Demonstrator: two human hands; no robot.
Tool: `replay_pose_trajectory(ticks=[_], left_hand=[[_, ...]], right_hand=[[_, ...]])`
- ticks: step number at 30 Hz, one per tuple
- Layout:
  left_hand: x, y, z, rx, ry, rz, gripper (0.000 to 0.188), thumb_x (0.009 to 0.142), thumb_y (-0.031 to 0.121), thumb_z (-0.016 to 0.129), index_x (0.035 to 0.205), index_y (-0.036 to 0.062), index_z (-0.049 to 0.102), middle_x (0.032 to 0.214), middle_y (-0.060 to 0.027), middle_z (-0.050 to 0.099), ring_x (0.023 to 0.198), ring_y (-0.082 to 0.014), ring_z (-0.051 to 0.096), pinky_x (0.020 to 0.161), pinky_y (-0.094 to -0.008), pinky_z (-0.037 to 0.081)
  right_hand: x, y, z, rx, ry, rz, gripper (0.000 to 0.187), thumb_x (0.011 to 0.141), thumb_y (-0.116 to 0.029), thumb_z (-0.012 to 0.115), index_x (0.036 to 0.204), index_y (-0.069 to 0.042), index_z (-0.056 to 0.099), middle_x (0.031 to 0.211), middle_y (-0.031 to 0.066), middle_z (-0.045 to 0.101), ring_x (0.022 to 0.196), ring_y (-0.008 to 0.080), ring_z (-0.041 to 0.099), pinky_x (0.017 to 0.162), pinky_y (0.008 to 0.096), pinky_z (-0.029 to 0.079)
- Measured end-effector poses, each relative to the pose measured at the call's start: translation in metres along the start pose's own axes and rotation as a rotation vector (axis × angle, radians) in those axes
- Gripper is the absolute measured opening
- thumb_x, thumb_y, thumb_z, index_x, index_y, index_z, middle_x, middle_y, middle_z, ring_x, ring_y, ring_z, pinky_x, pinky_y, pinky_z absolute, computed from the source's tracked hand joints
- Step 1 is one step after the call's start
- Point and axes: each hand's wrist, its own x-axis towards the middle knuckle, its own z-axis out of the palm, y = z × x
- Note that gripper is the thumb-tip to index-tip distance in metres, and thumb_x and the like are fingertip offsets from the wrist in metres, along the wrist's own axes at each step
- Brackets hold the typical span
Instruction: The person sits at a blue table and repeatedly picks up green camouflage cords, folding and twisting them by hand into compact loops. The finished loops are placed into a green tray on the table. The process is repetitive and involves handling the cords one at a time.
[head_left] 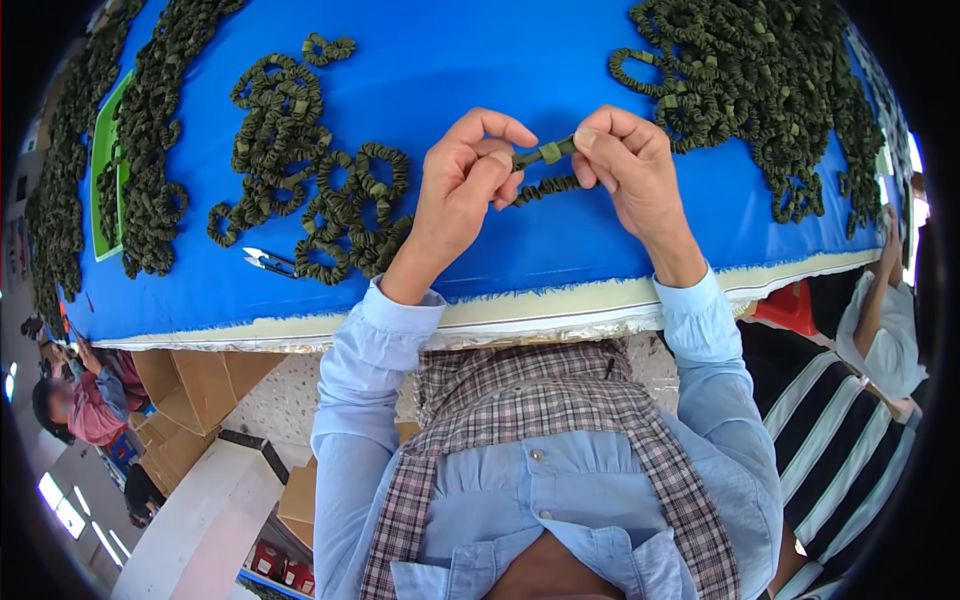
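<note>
Between my two hands a dark green scrunchie [551, 153] is stretched out, a lighter green band of cloth around its upper strand. My left hand [468, 170] pinches one end of it with thumb and fingers. The other end is gripped by my right hand [625, 165], thumb on top. The scrunchie's lower, gathered strand hangs slightly below, over the blue table cover [520, 235]. Left of my left hand lies a loose heap of similar scrunchies [285, 150]. A pair of thread snips [268, 262] rests close to that heap, blades and handles apart from my hands.
A large pile of scrunchies [740, 90] covers the table's right side. More lie in long rows at the left, around a light green tray [103, 215]. Cardboard boxes [205, 385] stand below the left edge. Other people sit at far left and right.
</note>
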Motion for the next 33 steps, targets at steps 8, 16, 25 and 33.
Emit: replay_pose_trajectory(ticks=[8, 16, 25, 33], left_hand=[[-0.003, -0.013, 0.013, 0.517, 0.107, 0.223, 0.014, 0.081, 0.003, 0.070, 0.094, 0.0036, 0.064, 0.056, 0.0045, 0.052, 0.051, 0.0009, 0.043, 0.045, -0.0190, 0.030], [-0.005, -0.001, 0.013, 0.396, 0.143, 0.148, 0.005, 0.082, 0.000, 0.064, 0.086, -0.0010, 0.060, 0.062, 0.0001, 0.058, 0.054, -0.0019, 0.050, 0.047, -0.0186, 0.035], [-0.002, 0.001, 0.008, 0.139, 0.000, -0.016, 0.024, 0.087, -0.002, 0.045, 0.111, -0.0013, 0.048, 0.078, -0.0055, 0.061, 0.068, -0.0094, 0.056, 0.062, -0.0225, 0.045], [0.002, -0.004, 0.014, -0.112, 0.116, 0.034, 0.023, 0.087, -0.002, 0.047, 0.110, 0.0003, 0.047, 0.076, -0.0059, 0.058, 0.072, -0.0124, 0.057, 0.069, -0.0255, 0.046]], right_hand=[[-0.005, -0.003, 0.015, -0.010, -0.013, 0.009, 0.013, 0.089, -0.012, 0.062, 0.081, -0.002, 0.064, 0.059, 0.0017, 0.058, 0.049, 0.0037, 0.048, 0.046, 0.0189, 0.035], [0.000, 0.000, 0.006, 0.144, 0.033, -0.033, 0.012, 0.087, -0.007, 0.061, 0.076, -0.002, 0.062, 0.058, 0.0017, 0.057, 0.051, 0.0053, 0.051, 0.046, 0.0202, 0.037], [-0.002, -0.010, 0.007, -0.234, -0.344, 0.169, 0.027, 0.096, -0.029, 0.055, 0.094, -0.002, 0.058, 0.073, 0.0026, 0.059, 0.060, 0.0071, 0.052, 0.053, 0.0221, 0.042], [0.003, 0.006, 0.013, 0.027, -0.211, 0.032, 0.026, 0.097, -0.026, 0.054, 0.087, -0.002, 0.057, 0.075, 0.0023, 0.055, 0.075, 0.0103, 0.054, 0.072, 0.0247, 0.045]])
